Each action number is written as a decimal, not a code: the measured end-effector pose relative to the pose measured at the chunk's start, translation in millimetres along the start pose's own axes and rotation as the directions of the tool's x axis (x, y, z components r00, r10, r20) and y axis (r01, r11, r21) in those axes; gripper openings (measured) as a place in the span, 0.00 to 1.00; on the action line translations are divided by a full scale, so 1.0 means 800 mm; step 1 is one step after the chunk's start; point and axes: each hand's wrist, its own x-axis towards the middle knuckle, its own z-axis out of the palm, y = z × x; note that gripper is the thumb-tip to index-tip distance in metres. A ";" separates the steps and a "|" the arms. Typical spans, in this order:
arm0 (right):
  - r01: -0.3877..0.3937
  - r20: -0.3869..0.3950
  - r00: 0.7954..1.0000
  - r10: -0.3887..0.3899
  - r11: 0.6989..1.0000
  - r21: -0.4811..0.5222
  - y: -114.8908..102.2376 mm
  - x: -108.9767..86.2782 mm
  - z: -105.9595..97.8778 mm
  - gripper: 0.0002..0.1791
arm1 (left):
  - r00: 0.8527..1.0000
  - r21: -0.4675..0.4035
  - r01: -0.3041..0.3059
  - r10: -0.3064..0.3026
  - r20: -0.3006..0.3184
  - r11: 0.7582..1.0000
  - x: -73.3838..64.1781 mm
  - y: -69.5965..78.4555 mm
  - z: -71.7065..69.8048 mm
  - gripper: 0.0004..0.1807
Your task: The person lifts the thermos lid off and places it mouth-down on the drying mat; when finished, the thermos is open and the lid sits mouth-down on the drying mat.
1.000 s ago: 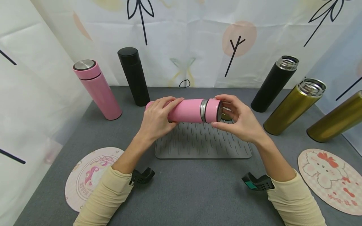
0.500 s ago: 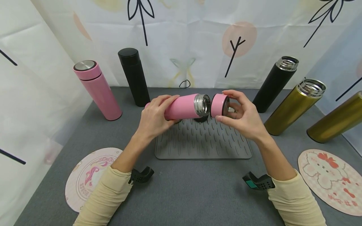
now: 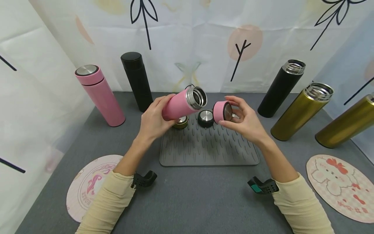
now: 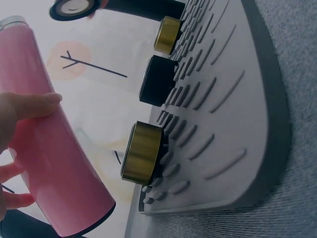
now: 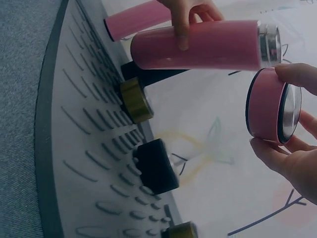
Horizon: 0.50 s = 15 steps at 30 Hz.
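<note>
My left hand (image 3: 155, 121) grips a pink thermos flask (image 3: 179, 105) round its body, tilted with its bare steel mouth up and to the right. The flask (image 4: 54, 134) is off the table in the left wrist view. My right hand (image 3: 246, 120) pinches the pink lid (image 3: 219, 111) between thumb and fingers, apart from the flask's mouth; its steel disc faces right. Below them, on a grey ridged mat (image 3: 208, 152), stand a black lid (image 3: 205, 118) and a gold lid (image 3: 181, 122). A second gold lid (image 4: 167, 34) shows in the left wrist view.
At the back left stand a lidded pink flask (image 3: 100, 96) and a lidded black flask (image 3: 137, 83). On the right are an open black flask (image 3: 280, 89), an open gold flask (image 3: 301, 112) and another gold flask (image 3: 346, 122). Round placemats (image 3: 84, 185) (image 3: 340, 188) lie at both sides.
The pink lid has come off the flask. My left hand has tipped the flask's mouth upward and drawn it left, away from the lid, uncovering the lids on the mat.
</note>
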 end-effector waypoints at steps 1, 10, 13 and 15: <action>-0.011 0.003 1.000 0.011 1.000 0.009 0.003 0.001 0.001 0.39 | 1.000 -0.002 0.011 -0.011 -0.004 1.000 0.001 -0.001 0.000 0.42; -0.065 0.059 0.996 0.064 0.998 0.016 0.025 0.008 0.005 0.38 | 0.996 -0.031 0.085 -0.085 -0.008 0.996 0.012 -0.007 -0.002 0.42; -0.073 0.077 0.994 0.074 0.997 -0.013 0.031 0.009 0.006 0.37 | 0.996 -0.054 0.091 -0.092 -0.017 0.994 0.017 -0.010 -0.001 0.43; -0.086 0.093 0.992 0.087 0.996 -0.012 0.035 0.011 0.008 0.38 | 0.995 -0.061 0.095 -0.097 -0.017 0.994 0.020 -0.011 -0.001 0.43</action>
